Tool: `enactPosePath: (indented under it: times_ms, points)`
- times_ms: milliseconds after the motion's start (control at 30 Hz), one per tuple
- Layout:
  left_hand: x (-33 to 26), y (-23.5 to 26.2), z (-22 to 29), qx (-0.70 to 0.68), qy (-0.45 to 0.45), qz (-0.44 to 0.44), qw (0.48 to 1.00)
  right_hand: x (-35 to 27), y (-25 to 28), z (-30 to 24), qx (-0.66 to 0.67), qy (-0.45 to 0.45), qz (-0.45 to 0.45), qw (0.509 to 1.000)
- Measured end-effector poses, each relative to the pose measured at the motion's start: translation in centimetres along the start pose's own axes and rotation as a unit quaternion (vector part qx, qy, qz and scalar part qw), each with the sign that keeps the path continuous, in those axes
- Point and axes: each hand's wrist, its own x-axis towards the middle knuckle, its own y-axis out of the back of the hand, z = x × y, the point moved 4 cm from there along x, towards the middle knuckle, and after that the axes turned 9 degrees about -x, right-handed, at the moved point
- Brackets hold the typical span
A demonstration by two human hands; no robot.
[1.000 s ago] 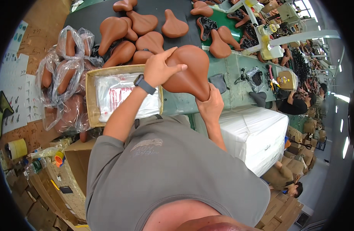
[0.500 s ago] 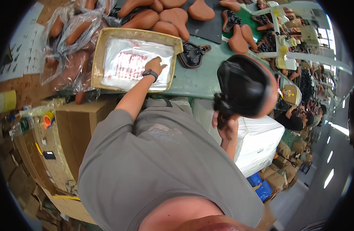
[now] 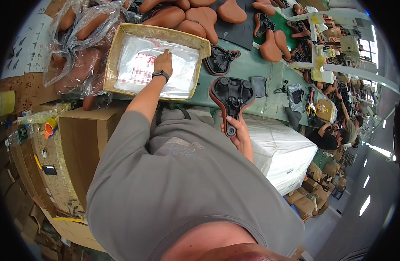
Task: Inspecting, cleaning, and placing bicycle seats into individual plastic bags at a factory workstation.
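A person in a grey T-shirt works with hands well apart at a green worktop crowded with bicycle saddles. The right hand is clamped around the nose of a brown saddle, thumb on top, holding it just beyond the worktop's near edge with its black underside facing up and its wide end pointing away from the body. The left hand, a dark watch on its wrist, reaches into a shallow cardboard box and rests over clear plastic bags bearing red print; whether its fingers grip one cannot be told. Just beside the box, a second saddle lies underside up on the worktop. Brown saddles crowd the far side, while others in clear wrapping are heaped to the left. A dark pouch lies right of the held saddle, and a large white-wrapped package stands near the right forearm. Other people appear in the background at right.
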Motion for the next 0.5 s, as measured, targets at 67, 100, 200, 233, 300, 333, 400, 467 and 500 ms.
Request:
enactPosePath:
  times_ms: [67,100,200,233,300,333,400,467,500]
  points:
    - [-0.2,-0.3,-0.7,-0.072,0.108,-0.047,0.990,0.9,0.0,0.3,-0.018,0.005,0.004,1.000]
    - [-0.1,0.1,-0.1,-0.073,0.105,-0.040,0.991,1.3,-0.1,0.2,-0.053,0.022,0.016,0.998]
    - [-2.3,2.6,1.4,-0.126,0.072,0.039,0.989,1.5,-0.1,0.0,-0.080,0.045,0.039,0.995]
    - [-3.2,3.1,2.2,-0.104,0.052,-0.078,0.990,1.1,-0.2,0.1,-0.068,0.051,0.049,0.995]
    - [-3.6,3.4,2.1,-0.085,0.046,-0.070,0.993,0.7,-0.2,0.6,-0.057,0.055,0.058,0.995]
    - [-2.5,4.2,2.5,-0.071,-0.010,0.032,0.997,0.6,0.0,1.0,-0.052,0.045,0.054,0.996]
    - [-1.9,3.3,1.2,-0.015,0.012,0.173,0.985,0.8,-0.4,1.3,-0.057,0.033,0.040,0.997]
    - [-1.2,-0.3,-3.8,-0.066,0.245,-0.057,0.966,1.4,-0.9,1.2,-0.062,0.015,0.049,0.997]
    - [-1.0,0.5,-1.8,-0.096,0.180,-0.058,0.977,1.2,-0.3,1.5,-0.056,0.018,0.059,0.997]
